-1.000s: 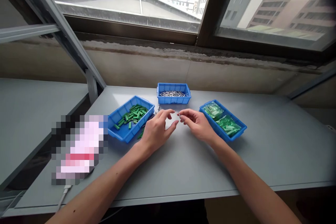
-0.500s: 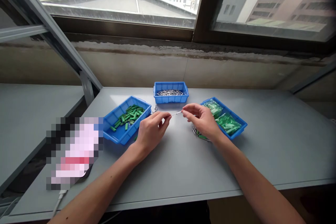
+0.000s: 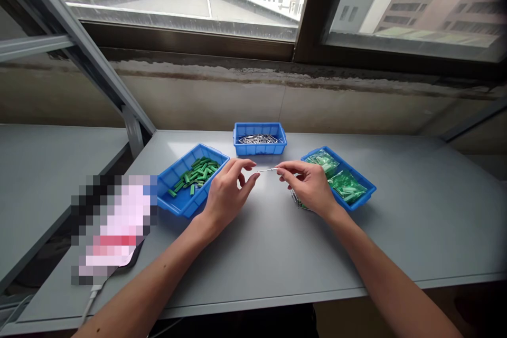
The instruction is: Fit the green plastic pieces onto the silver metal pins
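Thin silver metal pin (image 3: 267, 170), pinched in the right hand (image 3: 309, 185), held out over the pale grey table (image 3: 396, 232), far tip just beside the parted fingers of the open left hand (image 3: 229, 195)! Straight ahead, a blue plastic tray (image 3: 259, 152) of silver pins (image 3: 259, 139); to the left, a second blue tray (image 3: 178, 206) of green bars (image 3: 194, 175); to the right, a third blue tray (image 3: 356, 202) of green packets (image 3: 344, 186).

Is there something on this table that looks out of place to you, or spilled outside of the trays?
Yes. A small pile of metal pins with some green pieces lies loose on the grey table, beside the right hand and the tray of green packets. It looks odd because the other parts sit inside blue trays.
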Motion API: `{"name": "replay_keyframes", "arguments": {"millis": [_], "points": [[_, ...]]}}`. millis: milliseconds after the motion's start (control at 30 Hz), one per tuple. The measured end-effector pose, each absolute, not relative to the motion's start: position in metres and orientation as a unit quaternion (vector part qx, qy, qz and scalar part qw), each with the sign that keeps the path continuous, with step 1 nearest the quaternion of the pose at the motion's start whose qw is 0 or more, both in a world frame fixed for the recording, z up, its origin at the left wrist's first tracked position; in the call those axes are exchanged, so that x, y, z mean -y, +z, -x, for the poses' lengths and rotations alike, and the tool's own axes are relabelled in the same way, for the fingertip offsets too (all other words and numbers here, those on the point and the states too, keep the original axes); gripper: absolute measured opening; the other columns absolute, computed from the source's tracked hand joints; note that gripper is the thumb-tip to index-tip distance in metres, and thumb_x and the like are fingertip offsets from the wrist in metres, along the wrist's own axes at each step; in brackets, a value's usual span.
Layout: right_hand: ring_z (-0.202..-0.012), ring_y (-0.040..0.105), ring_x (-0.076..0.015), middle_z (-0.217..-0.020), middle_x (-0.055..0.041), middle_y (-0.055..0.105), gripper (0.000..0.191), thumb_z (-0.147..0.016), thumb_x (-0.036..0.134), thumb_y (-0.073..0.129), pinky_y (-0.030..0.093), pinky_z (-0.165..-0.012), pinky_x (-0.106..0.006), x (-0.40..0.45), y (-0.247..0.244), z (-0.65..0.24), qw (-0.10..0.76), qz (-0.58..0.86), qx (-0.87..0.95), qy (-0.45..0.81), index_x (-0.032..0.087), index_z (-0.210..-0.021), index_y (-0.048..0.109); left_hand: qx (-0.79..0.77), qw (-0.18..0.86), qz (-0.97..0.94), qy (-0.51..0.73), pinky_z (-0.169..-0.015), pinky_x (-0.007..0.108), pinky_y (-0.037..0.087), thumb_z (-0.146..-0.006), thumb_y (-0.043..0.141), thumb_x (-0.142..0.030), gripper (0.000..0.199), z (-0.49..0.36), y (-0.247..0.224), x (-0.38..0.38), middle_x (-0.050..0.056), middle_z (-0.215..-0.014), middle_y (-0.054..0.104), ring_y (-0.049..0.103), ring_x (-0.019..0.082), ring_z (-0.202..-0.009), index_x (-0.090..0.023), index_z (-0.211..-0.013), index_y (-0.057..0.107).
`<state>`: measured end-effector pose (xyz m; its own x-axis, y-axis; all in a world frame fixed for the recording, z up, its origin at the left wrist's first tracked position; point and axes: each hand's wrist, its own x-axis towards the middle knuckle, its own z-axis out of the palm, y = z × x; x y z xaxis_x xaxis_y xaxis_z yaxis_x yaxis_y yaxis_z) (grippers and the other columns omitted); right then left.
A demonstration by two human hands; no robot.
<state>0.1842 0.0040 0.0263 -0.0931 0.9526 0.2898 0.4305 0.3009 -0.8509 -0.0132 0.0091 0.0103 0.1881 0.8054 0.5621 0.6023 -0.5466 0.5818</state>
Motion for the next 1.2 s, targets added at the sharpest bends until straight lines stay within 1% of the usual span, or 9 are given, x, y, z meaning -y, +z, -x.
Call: {"name": "replay_keyframes", "arguments": {"millis": [167, 367, 567, 633, 733, 833, 900, 1033, 1200], "points": [[-0.069, 0.066, -0.0168, -0.079, -0.0038, 0.071, 0.022, -0.085, 0.037, 0.059, 0.051, -0.057, -0.027, -0.004, 0.027, -0.184, 0.441, 0.508, 0.666, 0.324, 0.020, -0.087, 0.073, -0.445, 0.125, -0.762, 0.454, -0.059, 0.022, 0.047, -0.088, 0.057, -0.022, 0.007, 0.013, 0.012, -0.009, 0.002, -0.092, 0.063, 0.054, 0.007, -0.060, -0.019, -0.092, 0.061], [-0.069, 0.065, -0.0164, -0.077, -0.0042, 0.071, 0.022, -0.085, 0.036, 0.059, 0.050, -0.060, -0.027, -0.003, 0.029, -0.183, 0.430, 0.509, 0.673, 0.319, 0.019, -0.084, 0.073, -0.438, 0.120, -0.761, 0.463, -0.059, 0.022, 0.046, -0.089, 0.055, -0.021, 0.007, 0.012, 0.012, -0.008, 0.001, -0.090, 0.064, 0.053, 0.007, -0.060, -0.019, -0.089, 0.062], [-0.068, 0.066, -0.0146, -0.081, -0.0041, 0.071, 0.023, -0.085, 0.037, 0.059, 0.049, -0.056, -0.024, -0.005, 0.029, -0.181, 0.453, 0.486, 0.640, 0.386, 0.019, -0.092, 0.072, -0.457, 0.140, -0.767, 0.428, -0.058, 0.022, 0.043, -0.086, 0.056, -0.022, 0.008, 0.011, 0.012, -0.007, 0.001, -0.085, 0.063, 0.052, 0.007, -0.058, -0.018, -0.084, 0.063], [-0.068, 0.065, -0.0141, -0.083, -0.0044, 0.071, 0.024, -0.084, 0.038, 0.060, 0.049, -0.054, -0.023, -0.006, 0.027, -0.178, 0.465, 0.470, 0.626, 0.414, 0.019, -0.093, 0.072, -0.453, 0.194, -0.769, 0.408, -0.057, 0.022, 0.043, -0.084, 0.057, -0.021, 0.008, 0.008, 0.013, -0.004, 0.001, -0.081, 0.063, 0.052, 0.008, -0.059, -0.017, -0.081, 0.064], [-0.068, 0.065, -0.0135, -0.083, -0.0042, 0.071, 0.024, -0.083, 0.038, 0.062, 0.049, -0.054, -0.022, -0.009, 0.023, -0.174, 0.472, 0.454, 0.620, 0.432, 0.019, -0.093, 0.073, -0.447, 0.328, -0.740, 0.381, -0.053, 0.020, 0.041, -0.083, 0.057, -0.022, 0.010, 0.000, 0.016, 0.001, 0.001, -0.075, 0.063, 0.051, 0.008, -0.057, -0.016, -0.079, 0.065], [-0.071, 0.066, -0.0139, -0.083, -0.0035, 0.072, 0.024, -0.083, 0.034, 0.062, 0.050, -0.055, -0.022, -0.010, 0.019, -0.172, 0.468, 0.447, 0.625, 0.437, 0.020, -0.100, 0.072, -0.450, 0.448, -0.682, 0.364, -0.046, 0.019, 0.035, -0.084, 0.058, -0.029, 0.016, -0.005, 0.020, 0.005, 0.000, -0.068, 0.060, 0.044, 0.007, -0.051, -0.015, -0.080, 0.066], [-0.074, 0.066, -0.0147, -0.085, -0.0037, 0.072, 0.026, -0.083, 0.033, 0.061, 0.051, -0.057, -0.022, -0.009, 0.018, -0.172, 0.466, 0.447, 0.628, 0.434, 0.021, -0.104, 0.071, -0.444, 0.502, -0.648, 0.362, -0.044, 0.018, 0.032, -0.083, 0.061, -0.033, 0.020, -0.006, 0.022, 0.005, -0.001, -0.064, 0.057, 0.042, 0.006, -0.049, -0.014, -0.080, 0.066], [-0.077, 0.068, -0.0155, -0.087, -0.0041, 0.072, 0.026, -0.084, 0.032, 0.061, 0.052, -0.059, -0.023, -0.007, 0.020, -0.173, 0.459, 0.454, 0.634, 0.426, 0.021, -0.106, 0.069, -0.440, 0.561, -0.593, 0.375, -0.044, 0.018, 0.033, -0.080, 0.065, -0.037, 0.024, -0.004, 0.025, 0.002, -0.003, -0.059, 0.051, 0.041, 0.006, -0.049, -0.013, -0.079, 0.066], [-0.077, 0.067, -0.0145, -0.089, -0.0042, 0.072, 0.026, -0.085, 0.031, 0.060, 0.052, -0.060, -0.023, -0.006, 0.021, -0.173, 0.447, 0.461, 0.640, 0.422, 0.021, -0.107, 0.069, -0.446, 0.581, -0.565, 0.381, -0.045, 0.018, 0.034, -0.078, 0.066, -0.038, 0.025, -0.003, 0.025, 0.002, -0.003, -0.058, 0.050, 0.041, 0.006, -0.050, -0.013, -0.080, 0.065]]}}
